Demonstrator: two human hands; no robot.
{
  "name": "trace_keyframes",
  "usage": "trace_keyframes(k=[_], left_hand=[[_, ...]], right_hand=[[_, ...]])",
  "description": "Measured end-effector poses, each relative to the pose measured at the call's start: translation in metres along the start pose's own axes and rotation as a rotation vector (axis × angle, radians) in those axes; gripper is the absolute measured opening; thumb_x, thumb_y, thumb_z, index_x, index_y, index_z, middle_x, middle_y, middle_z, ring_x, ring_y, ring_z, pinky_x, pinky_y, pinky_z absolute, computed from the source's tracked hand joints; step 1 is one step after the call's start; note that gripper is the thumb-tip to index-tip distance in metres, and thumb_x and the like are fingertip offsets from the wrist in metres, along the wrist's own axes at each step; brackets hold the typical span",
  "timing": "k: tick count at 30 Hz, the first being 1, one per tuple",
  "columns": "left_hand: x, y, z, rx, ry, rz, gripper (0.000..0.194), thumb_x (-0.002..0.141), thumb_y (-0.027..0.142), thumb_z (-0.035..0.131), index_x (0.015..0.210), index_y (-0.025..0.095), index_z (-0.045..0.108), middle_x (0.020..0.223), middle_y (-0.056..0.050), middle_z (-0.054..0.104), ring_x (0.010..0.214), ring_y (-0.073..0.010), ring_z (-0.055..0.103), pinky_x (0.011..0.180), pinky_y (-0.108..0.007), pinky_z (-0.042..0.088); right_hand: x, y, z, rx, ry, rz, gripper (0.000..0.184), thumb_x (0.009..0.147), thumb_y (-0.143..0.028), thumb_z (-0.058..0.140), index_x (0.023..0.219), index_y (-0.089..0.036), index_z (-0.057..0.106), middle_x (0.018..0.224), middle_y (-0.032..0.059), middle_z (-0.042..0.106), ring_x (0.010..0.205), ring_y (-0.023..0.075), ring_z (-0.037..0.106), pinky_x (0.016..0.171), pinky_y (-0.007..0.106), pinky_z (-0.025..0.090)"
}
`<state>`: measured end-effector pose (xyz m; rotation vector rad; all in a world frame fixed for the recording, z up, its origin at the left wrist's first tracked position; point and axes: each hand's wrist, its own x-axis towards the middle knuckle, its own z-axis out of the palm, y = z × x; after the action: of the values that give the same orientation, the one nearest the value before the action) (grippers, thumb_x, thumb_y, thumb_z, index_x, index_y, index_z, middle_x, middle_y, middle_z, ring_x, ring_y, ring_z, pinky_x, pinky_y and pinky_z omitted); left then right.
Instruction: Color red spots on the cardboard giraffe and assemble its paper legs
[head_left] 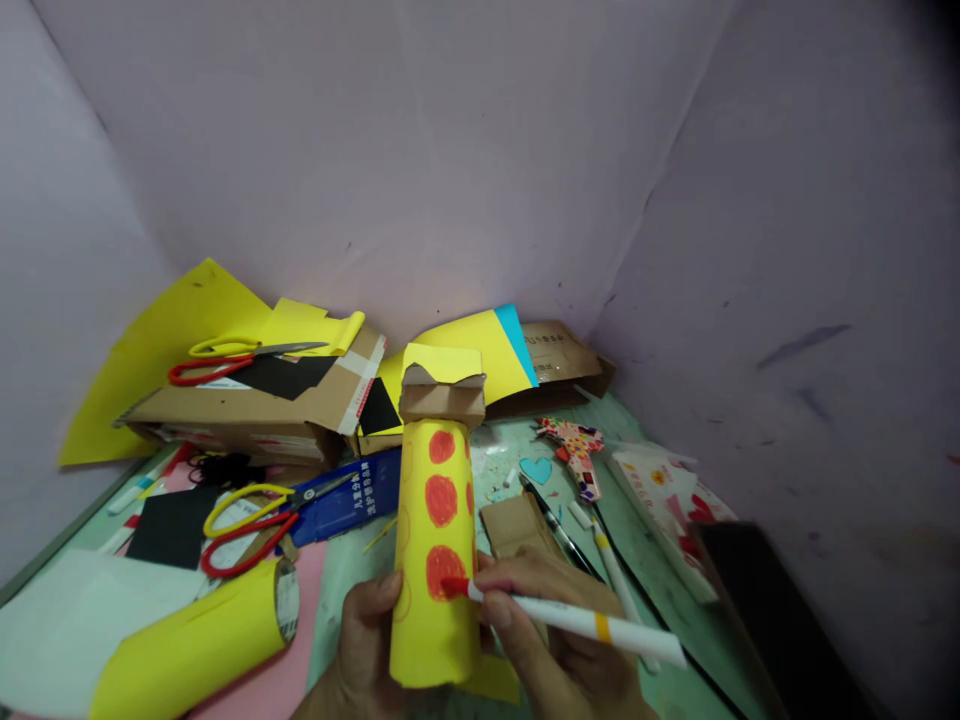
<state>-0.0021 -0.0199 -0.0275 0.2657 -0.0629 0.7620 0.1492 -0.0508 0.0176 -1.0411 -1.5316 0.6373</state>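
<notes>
- A pale wall (450, 150) rises behind a green counter (358, 560) crowded with paper and tools; clock directions run from the yellow tube (435, 535).
- That tube stands out at the near middle of the counter, its long axis toward twelve, with three red dots down its front.
- The left hand (360, 645) is curled about its lower part, thumb on the nine o'clock side, most fingers hidden.
- The right hand (551, 665), fingers closed, pinches a marker (562, 617); the red tip meets the lowest dot.
- The tube looks like light paper, probably springy and easily dented; a gentle grip low on the sides, clear of the red, should suit it.
- Its near rim looks slightly uneven; at twelve is a folded cardboard piece (442, 400), whether joined I cannot tell.
- Room is tight: scissors (251, 540) lie at ten, another yellow tube (199, 645) at eight, a glue gun (576, 452) at two.
- The freest way seems upward, off the counter.
</notes>
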Motion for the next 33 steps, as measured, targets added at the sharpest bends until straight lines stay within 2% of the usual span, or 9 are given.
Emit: trace_keyframes(k=[5, 9, 13, 16, 21, 24, 29, 33], left_hand=[[-0.001, -0.001, -0.002, 0.026, -0.012, 0.005, 0.041, 0.08, 0.032, 0.065, 0.11, 0.005, 0.071, 0.11, -0.009, 0.076, 0.098, -0.0192, 0.072, 0.087, -0.019, 0.052], [-0.001, 0.0, -0.003, 0.017, -0.026, 0.003, 0.042, 0.081, 0.03, 0.062, 0.112, 0.003, 0.069, 0.111, -0.01, 0.076, 0.102, -0.0175, 0.071, 0.088, -0.018, 0.05], [-0.001, 0.002, -0.003, 0.007, -0.03, 0.001, 0.038, 0.081, 0.028, 0.061, 0.107, 0.002, 0.071, 0.101, -0.011, 0.079, 0.097, -0.0194, 0.072, 0.086, -0.019, 0.051], [-0.001, 0.002, -0.004, 0.005, -0.018, -0.003, 0.04, 0.081, 0.029, 0.063, 0.108, 0.001, 0.07, 0.097, -0.013, 0.079, 0.096, -0.0208, 0.073, 0.085, -0.02, 0.052], [-0.002, 0.001, -0.004, -0.013, 0.001, 0.008, 0.04, 0.08, 0.029, 0.064, 0.109, 0.001, 0.07, 0.098, -0.012, 0.079, 0.098, -0.0198, 0.072, 0.087, -0.018, 0.051], [-0.002, 0.0, -0.003, -0.024, 0.001, -0.006, 0.04, 0.08, 0.028, 0.064, 0.109, 0.003, 0.071, 0.102, -0.011, 0.078, 0.1, -0.0196, 0.071, 0.09, -0.018, 0.049], [-0.003, 0.0, -0.007, -0.03, -0.05, -0.014, 0.044, 0.084, 0.028, 0.06, 0.118, 0.0, 0.066, 0.11, -0.014, 0.076, 0.106, -0.019, 0.069, 0.094, -0.019, 0.047], [-0.002, 0.0, -0.006, -0.016, -0.057, -0.004, 0.042, 0.084, 0.028, 0.061, 0.116, 0.002, 0.068, 0.108, -0.013, 0.077, 0.107, -0.0197, 0.069, 0.094, -0.02, 0.048]], right_hand=[[-0.002, 0.006, 0.001, 0.0, 0.014, -0.056, 0.01, 0.085, -0.023, 0.062, 0.082, -0.026, 0.072, 0.063, 0.0008, 0.068, 0.063, 0.018, 0.066, 0.066, 0.032, 0.057], [-0.002, 0.007, 0.002, 0.019, 0.034, -0.061, 0.01, 0.085, -0.023, 0.063, 0.086, -0.027, 0.072, 0.066, 0.0004, 0.07, 0.062, 0.0165, 0.066, 0.059, 0.027, 0.055], [-0.002, 0.006, 0.003, 0.074, 0.06, -0.055, 0.009, 0.085, -0.022, 0.064, 0.082, -0.025, 0.072, 0.063, 0.0002, 0.069, 0.057, 0.0153, 0.065, 0.066, 0.031, 0.058], [-0.002, 0.005, 0.001, 0.095, 0.071, -0.032, 0.009, 0.085, -0.024, 0.065, 0.086, -0.025, 0.074, 0.069, 0.0021, 0.072, 0.061, 0.0173, 0.068, 0.062, 0.029, 0.059], [0.0, 0.002, -0.001, 0.073, 0.054, -0.044, 0.011, 0.087, -0.023, 0.063, 0.086, -0.026, 0.073, 0.066, 0.0016, 0.071, 0.059, 0.017, 0.067, 0.063, 0.03, 0.059], [0.0, 0.003, -0.001, 0.016, 0.026, -0.039, 0.011, 0.086, -0.025, 0.063, 0.088, -0.025, 0.074, 0.07, 0.0036, 0.072, 0.066, 0.0193, 0.069, 0.058, 0.028, 0.058], [-0.001, 0.009, -0.004, 0.012, 0.021, -0.022, 0.015, 0.087, -0.028, 0.061, 0.093, -0.026, 0.075, 0.076, 0.0059, 0.074, 0.066, 0.0201, 0.069, 0.055, 0.029, 0.058], [-0.002, 0.011, -0.004, 0.002, 0.019, -0.017, 0.015, 0.087, -0.028, 0.061, 0.093, -0.026, 0.075, 0.078, 0.0061, 0.074, 0.069, 0.0207, 0.07, 0.055, 0.029, 0.057]])
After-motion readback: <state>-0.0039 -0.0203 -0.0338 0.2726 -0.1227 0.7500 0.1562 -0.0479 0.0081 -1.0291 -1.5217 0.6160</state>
